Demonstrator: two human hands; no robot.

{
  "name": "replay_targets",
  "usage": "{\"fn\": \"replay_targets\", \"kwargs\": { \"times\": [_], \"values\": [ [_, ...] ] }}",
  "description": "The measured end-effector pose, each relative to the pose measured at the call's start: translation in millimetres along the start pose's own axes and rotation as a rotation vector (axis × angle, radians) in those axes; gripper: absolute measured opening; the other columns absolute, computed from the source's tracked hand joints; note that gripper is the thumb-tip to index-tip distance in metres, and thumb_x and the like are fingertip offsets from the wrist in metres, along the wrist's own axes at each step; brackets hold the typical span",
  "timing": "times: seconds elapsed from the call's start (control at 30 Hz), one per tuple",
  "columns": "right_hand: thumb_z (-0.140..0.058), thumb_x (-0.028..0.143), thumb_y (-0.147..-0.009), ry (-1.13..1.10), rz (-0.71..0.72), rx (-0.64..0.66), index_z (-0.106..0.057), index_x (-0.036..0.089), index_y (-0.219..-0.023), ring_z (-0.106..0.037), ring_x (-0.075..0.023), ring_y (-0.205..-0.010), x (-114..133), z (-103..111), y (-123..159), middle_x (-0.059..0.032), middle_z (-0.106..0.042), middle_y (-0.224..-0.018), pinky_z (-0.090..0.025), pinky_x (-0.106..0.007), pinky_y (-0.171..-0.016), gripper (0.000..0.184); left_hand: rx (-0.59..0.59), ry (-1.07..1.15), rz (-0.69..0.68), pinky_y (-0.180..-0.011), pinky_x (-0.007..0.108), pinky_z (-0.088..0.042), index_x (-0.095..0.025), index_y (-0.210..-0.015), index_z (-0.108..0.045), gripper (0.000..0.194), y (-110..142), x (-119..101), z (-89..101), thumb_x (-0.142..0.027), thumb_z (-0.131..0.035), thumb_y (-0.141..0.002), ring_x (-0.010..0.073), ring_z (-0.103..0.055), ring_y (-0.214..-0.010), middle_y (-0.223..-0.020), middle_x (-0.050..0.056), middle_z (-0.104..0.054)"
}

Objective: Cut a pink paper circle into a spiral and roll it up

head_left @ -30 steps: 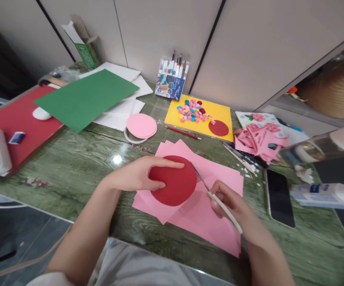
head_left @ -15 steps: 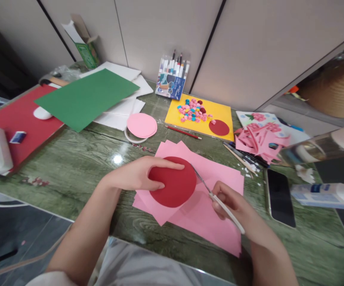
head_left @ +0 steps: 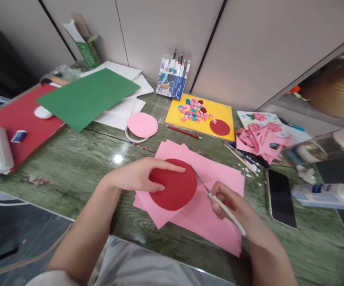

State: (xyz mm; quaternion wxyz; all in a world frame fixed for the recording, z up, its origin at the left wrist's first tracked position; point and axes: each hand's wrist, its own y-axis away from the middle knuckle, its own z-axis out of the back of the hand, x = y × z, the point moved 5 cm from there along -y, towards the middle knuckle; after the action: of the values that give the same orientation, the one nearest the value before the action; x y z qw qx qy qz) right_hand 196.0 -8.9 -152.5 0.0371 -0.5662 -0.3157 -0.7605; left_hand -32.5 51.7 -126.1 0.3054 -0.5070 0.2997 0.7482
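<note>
My left hand (head_left: pixel 138 174) pinches a dark red paper disc (head_left: pixel 176 187) by its left edge, holding it over a stack of pink paper sheets (head_left: pixel 207 214). My right hand (head_left: pixel 230 204) grips white-handled scissors (head_left: pixel 212 194). The thin blades of the scissors point up-left and meet the disc's right edge.
On the green table (head_left: pixel 79 167) lie a pink disc (head_left: pixel 142 124), a green sheet (head_left: pixel 85 96), a red sheet (head_left: pixel 16 119), a yellow sheet (head_left: pixel 219 115) with paper beads and a small red disc, a marker pack (head_left: pixel 172 79), pink scraps (head_left: pixel 259 139), a red pencil (head_left: pixel 183 132) and a phone (head_left: pixel 281 197).
Almost nothing has moved. The view has shifted slightly, and both hands keep their hold on the disc and the scissors.
</note>
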Motion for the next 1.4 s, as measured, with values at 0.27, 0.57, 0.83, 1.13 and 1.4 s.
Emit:
{"fn": "replay_targets", "kwargs": {
  "times": [0.27,0.57,0.83,1.13,1.4],
  "values": [
    [-0.052,0.051,-0.086,0.016,-0.018,-0.001,-0.04,0.022,-0.08,-0.037,-0.011,-0.057,0.0,1.1,2.3,0.0053,-0.044,-0.062,-0.028,-0.024,-0.054,0.032,0.019,-0.031,0.016,-0.086,0.022,-0.047,-0.032,-0.129,-0.053,0.064,0.7,0.5,0.7,-0.005,-0.056,-0.071,0.0195,-0.057,-0.113,-0.134,-0.001,-0.055],
    [-0.051,0.046,-0.088,0.079,-0.052,0.01,-0.041,0.02,-0.074,-0.037,-0.0104,-0.057,3.8,2.0,5.2,0.0046,-0.044,-0.061,-0.029,-0.024,-0.055,0.031,0.041,-0.056,0.008,-0.087,0.022,-0.046,-0.03,-0.129,-0.053,0.063,1.8,1.9,0.6,-0.006,-0.057,-0.07,0.0203,-0.058,-0.111,-0.134,0.0,-0.055],
    [-0.052,0.047,-0.087,0.092,-0.105,0.063,-0.041,0.02,-0.076,-0.039,-0.0101,-0.055,1.7,5.1,5.8,0.0053,-0.043,-0.061,-0.031,-0.025,-0.055,0.031,0.105,-0.079,0.027,-0.086,0.018,-0.045,-0.031,-0.129,-0.052,0.062,1.0,7.2,-1.0,-0.008,-0.059,-0.072,0.0167,-0.058,-0.109,-0.132,-0.001,-0.056],
    [-0.051,0.051,-0.086,0.08,-0.082,0.076,-0.04,0.02,-0.078,-0.037,-0.0099,-0.056,2.6,2.7,2.8,0.0055,-0.042,-0.061,-0.03,-0.025,-0.055,0.034,0.142,-0.039,0.02,-0.088,0.017,-0.044,-0.03,-0.129,-0.053,0.061,-1.9,7.6,-4.0,-0.009,-0.059,-0.072,0.0165,-0.057,-0.111,-0.133,-0.002,-0.055],
    [-0.049,0.05,-0.088,0.15,-0.078,0.07,-0.04,0.021,-0.076,-0.036,-0.0104,-0.057,1.1,4.6,4.9,0.0056,-0.041,-0.061,-0.029,-0.025,-0.056,0.033,0.145,-0.055,0.012,-0.086,0.017,-0.045,-0.032,-0.128,-0.053,0.061,-1.9,10.0,-3.7,-0.009,-0.06,-0.072,0.0157,-0.059,-0.108,-0.131,-0.003,-0.057]
  ]
}}
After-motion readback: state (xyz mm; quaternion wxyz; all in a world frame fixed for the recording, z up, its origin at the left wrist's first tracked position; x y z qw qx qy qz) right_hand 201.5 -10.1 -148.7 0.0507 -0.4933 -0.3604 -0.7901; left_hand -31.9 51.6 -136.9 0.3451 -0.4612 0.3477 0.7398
